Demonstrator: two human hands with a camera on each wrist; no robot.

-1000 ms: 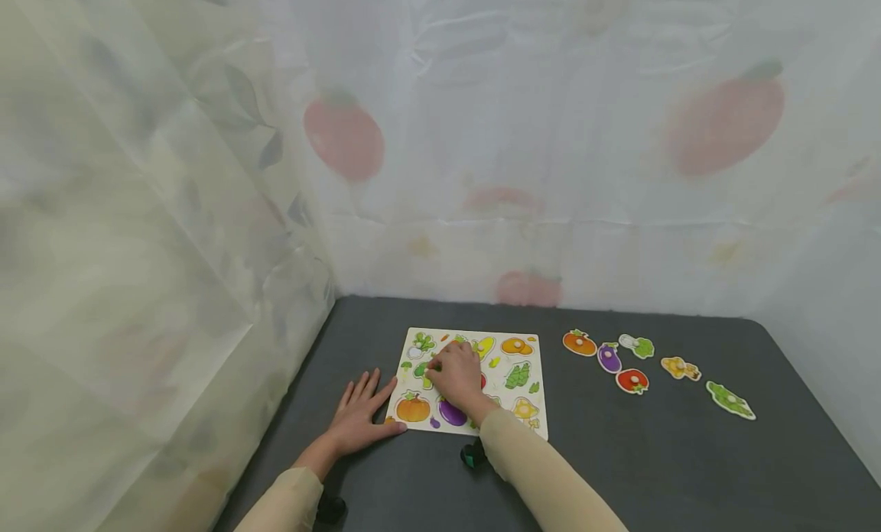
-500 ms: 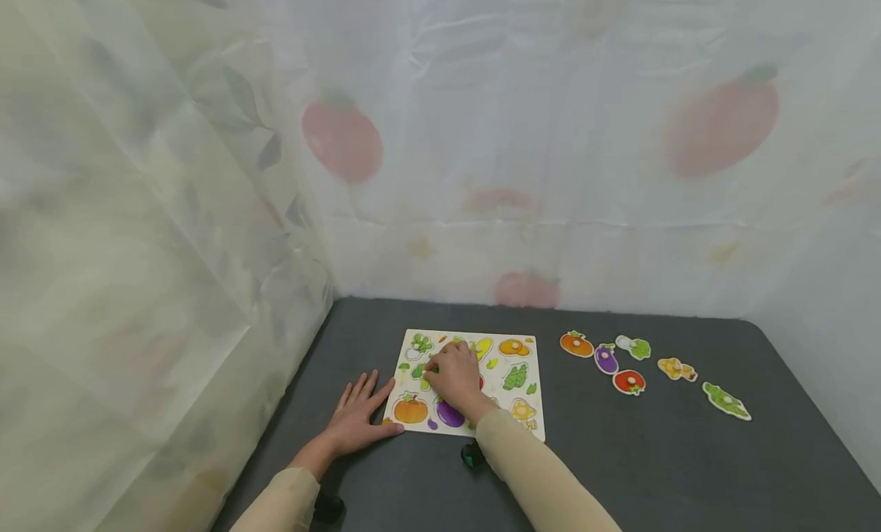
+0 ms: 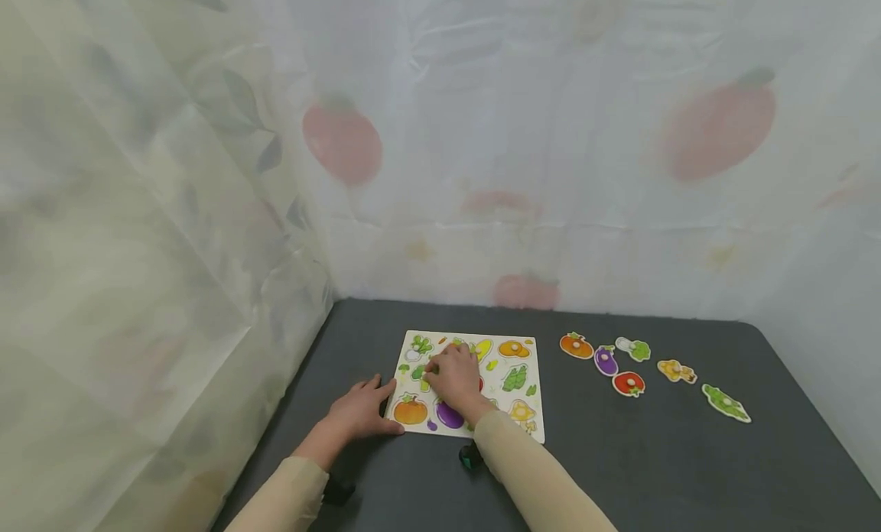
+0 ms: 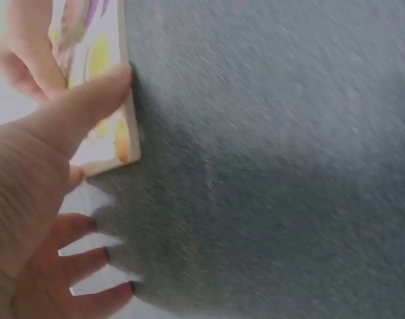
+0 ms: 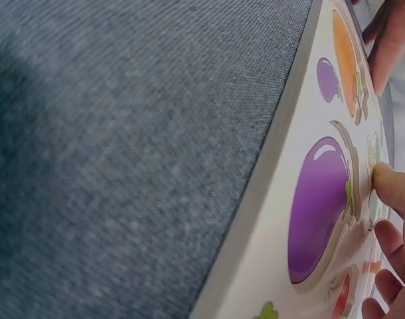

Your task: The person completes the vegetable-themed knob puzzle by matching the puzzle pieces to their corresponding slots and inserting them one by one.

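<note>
OK, one change from my end: L hand [image 3: 358, 411] has drawn in its spread fingers; thumb's still on the puzzle board [image 3: 534, 371], near-left corner, nothing clasped. R hand [image 3: 456, 379] hasn't moved: fingertips at the broccoli [image 3: 417, 372], left side of the board; can't tell if it's pinching or just pressing. Same six loose pcs [image 3: 606, 360] lie on the table [image 3: 619, 463] to the right. So I'd judge L's bracing less firmly now & work at that spot unfinished.
</note>
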